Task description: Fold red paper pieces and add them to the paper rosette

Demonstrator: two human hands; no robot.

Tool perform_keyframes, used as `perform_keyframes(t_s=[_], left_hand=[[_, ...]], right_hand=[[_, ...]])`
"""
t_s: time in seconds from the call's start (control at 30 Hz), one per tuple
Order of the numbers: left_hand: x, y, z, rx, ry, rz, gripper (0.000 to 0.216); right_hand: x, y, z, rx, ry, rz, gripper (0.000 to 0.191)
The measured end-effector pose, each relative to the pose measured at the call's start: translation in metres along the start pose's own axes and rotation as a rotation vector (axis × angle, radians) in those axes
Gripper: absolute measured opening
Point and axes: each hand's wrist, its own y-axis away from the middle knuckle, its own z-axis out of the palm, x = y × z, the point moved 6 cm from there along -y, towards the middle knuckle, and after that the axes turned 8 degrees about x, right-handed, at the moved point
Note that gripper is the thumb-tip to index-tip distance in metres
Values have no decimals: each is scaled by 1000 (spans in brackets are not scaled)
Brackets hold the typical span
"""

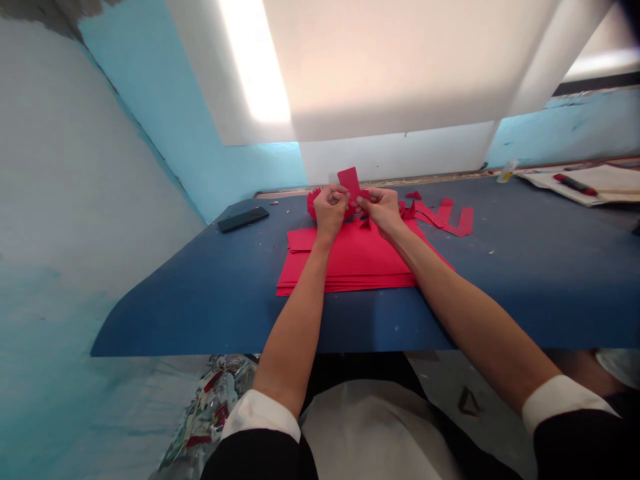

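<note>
Between my two hands, above the far part of the stack, a folded strip of red paper [349, 180] is held up. My left hand [331, 203] pinches its left side with thumb and fingers. On the other side, my right hand [381, 208] grips the lower right end of the same strip. Below them lies a stack of red paper sheets [370, 260], with a smaller red piece [301, 239] at its left. A ruffled red paper shape [312, 203] sits behind my left hand, partly hidden by it. Small folded red pieces [409, 211] lie beside my right hand.
Loose red strips [465, 220] lie right of the stack on the blue table [530, 280]. A black phone [243, 219] rests at the left. Toward the back right are a small bottle [507, 171], an open notebook [610, 179] and a red-and-black marker [575, 185]. Litter [215, 400] covers the floor at lower left.
</note>
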Motion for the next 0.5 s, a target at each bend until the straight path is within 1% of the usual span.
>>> perform_keyframes(t_s=[0.17, 0.3, 0.4, 0.5], left_hand=[[-1, -3, -5, 74, 6, 7, 27], [-2, -4, -7, 99, 49, -39, 30], [-7, -5, -6, 84, 67, -97, 34], [-16, -7, -2, 14, 60, -138, 31]], right_hand=[[3, 2, 3, 3, -90, 66, 37], [1, 5, 6, -6, -128, 91, 41], [2, 4, 5, -6, -133, 77, 43], [8, 2, 1, 17, -109, 93, 40]])
